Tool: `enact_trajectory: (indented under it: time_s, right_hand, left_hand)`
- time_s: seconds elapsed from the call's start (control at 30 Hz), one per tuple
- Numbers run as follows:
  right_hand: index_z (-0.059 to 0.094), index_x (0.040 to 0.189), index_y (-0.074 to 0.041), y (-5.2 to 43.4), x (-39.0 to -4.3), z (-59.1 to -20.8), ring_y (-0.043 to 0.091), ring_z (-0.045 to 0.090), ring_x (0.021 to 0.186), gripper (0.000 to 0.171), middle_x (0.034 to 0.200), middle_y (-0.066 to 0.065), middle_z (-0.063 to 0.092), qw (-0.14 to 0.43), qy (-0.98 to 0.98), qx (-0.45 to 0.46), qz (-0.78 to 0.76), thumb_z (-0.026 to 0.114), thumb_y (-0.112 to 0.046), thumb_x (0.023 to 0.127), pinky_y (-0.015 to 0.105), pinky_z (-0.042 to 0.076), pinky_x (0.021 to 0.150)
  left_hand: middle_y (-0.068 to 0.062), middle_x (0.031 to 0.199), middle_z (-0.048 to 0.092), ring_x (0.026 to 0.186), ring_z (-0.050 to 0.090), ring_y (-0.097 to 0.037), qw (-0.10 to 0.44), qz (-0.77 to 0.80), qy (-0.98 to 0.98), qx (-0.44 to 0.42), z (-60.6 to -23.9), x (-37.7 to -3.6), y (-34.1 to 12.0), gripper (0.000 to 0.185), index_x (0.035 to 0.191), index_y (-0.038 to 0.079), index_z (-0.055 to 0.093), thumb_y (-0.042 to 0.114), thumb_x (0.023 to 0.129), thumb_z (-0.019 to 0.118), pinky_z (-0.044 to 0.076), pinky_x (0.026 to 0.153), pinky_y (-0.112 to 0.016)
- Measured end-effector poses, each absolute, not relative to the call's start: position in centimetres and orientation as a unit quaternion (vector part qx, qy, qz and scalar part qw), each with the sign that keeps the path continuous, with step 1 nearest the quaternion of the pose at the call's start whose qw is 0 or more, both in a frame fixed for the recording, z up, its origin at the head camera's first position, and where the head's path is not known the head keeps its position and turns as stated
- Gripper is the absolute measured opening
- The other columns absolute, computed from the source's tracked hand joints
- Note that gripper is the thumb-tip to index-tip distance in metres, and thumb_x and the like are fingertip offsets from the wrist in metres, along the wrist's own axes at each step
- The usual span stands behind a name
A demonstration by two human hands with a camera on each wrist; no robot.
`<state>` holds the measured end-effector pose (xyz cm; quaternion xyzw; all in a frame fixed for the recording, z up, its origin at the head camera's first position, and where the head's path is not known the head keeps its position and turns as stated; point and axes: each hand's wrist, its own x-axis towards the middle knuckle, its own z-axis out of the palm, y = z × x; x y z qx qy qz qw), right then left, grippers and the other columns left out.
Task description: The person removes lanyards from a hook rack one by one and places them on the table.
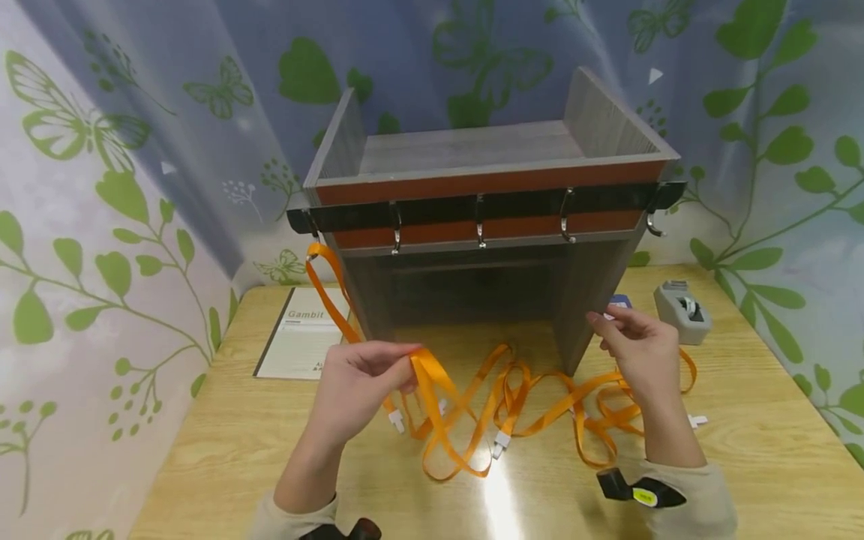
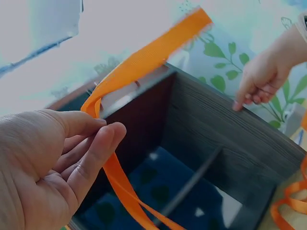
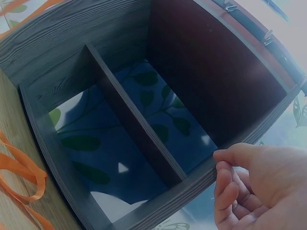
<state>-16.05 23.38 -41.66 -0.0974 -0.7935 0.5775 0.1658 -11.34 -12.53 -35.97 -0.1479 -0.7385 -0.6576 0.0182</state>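
My left hand (image 1: 367,382) pinches an orange lanyard (image 1: 437,386) between thumb and fingers in front of a grey wooden shelf (image 1: 583,285). In the left wrist view the strap (image 2: 144,57) folds over at the fingertips, and its lower part hangs down. Another orange lanyard (image 1: 331,296) hangs from the leftmost hook of the dark hook rail (image 1: 439,215) along the shelf's front. My right hand (image 1: 644,356) touches the shelf's right side panel with its fingertips; in the right wrist view its other fingers (image 3: 228,196) are loosely bent and hold nothing.
Several orange lanyards (image 1: 533,420) with white clips lie tangled on the wooden table (image 1: 223,457). A notebook (image 1: 300,337) lies left of the shelf. A grey tape dispenser (image 1: 682,311) stands at the right, near a blue item (image 1: 619,301) partly hidden behind my right hand.
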Motion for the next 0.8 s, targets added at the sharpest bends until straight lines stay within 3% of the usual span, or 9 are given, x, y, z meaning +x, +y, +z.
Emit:
enact_trajectory:
  time_s: [0.33, 0.57, 0.8]
  right_hand:
    - [0.073, 0.110, -0.002, 23.5, -16.1, -41.7, 0.002, 0.059, 0.058, 0.027, 0.072, -0.021, 0.066, 0.169, -0.792, -0.097, 0.579, 0.075, -0.021, 0.090, 0.010, 0.053, 0.057]
    - [0.072, 0.113, -0.002, 23.4, -16.0, -41.7, 0.003, 0.058, 0.061, 0.031, 0.074, -0.021, 0.066, 0.162, -0.798, -0.093, 0.573, 0.073, -0.024, 0.091, 0.010, 0.053, 0.059]
    - [0.072, 0.113, -0.001, 23.4, -16.0, -41.7, 0.003, 0.057, 0.060, 0.031, 0.074, -0.022, 0.066, 0.165, -0.800, -0.096, 0.570, 0.074, -0.023, 0.091, 0.011, 0.052, 0.057]
  left_hand:
    - [-0.023, 0.093, 0.076, 0.068, 0.072, -0.012, -0.009, -0.642, -0.761, -0.095, -40.3, -13.2, -12.2, 0.019, 0.105, -0.005, 0.075, -0.002, 0.089, 0.067, 0.064, 0.068, -0.030]
    - [-0.026, 0.096, 0.075, 0.079, 0.075, -0.034, -0.027, -0.644, -0.761, -0.075, -43.2, -14.2, -12.5, 0.019, 0.106, -0.008, 0.074, -0.002, 0.090, 0.066, 0.065, 0.071, -0.036]
    - [-0.023, 0.093, 0.075, 0.084, 0.075, -0.037, -0.042, -0.611, -0.790, -0.039, -46.3, -14.4, -12.7, 0.020, 0.107, -0.006, 0.074, 0.000, 0.089, 0.066, 0.064, 0.076, -0.043]
